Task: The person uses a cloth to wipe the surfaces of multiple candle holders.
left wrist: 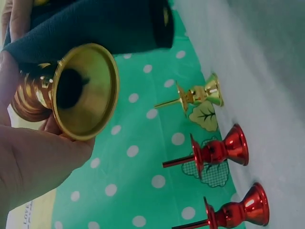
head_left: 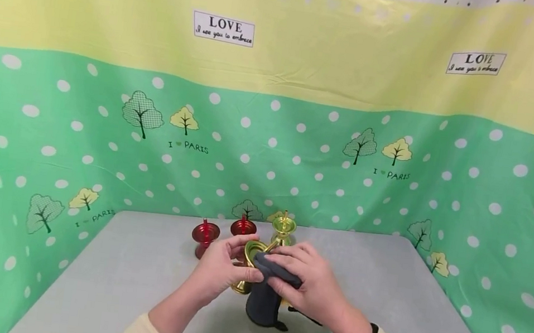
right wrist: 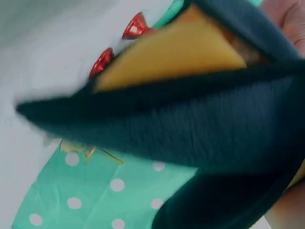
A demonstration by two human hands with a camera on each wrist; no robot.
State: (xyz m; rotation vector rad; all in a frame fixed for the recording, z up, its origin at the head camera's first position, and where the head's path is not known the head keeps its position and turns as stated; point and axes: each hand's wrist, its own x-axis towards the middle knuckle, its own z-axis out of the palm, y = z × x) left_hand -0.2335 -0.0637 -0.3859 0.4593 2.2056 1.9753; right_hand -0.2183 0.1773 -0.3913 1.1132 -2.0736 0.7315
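Observation:
My left hand [head_left: 212, 272] grips a gold candle holder [left wrist: 102, 95], tilted over on its side. In the left wrist view its wide, flared round end faces the camera, with a dark hollow in the middle. A dark grey cloth [head_left: 263, 301] is in my right hand [head_left: 314, 288], pinched between thumb and fingers against the candle holder. The cloth's lower part hangs down. In the right wrist view the cloth [right wrist: 190, 114] is blurred and covers much of the holder; an orange-yellow surface shows between its folds, and I cannot tell what it is.
Toward the back of the grey table [head_left: 120, 282] stand two red candle holders [head_left: 206, 233] and one gold candle holder [head_left: 284, 226], each upright with a thin central spike. A green and yellow curtain [head_left: 271, 133] hangs behind and along both sides.

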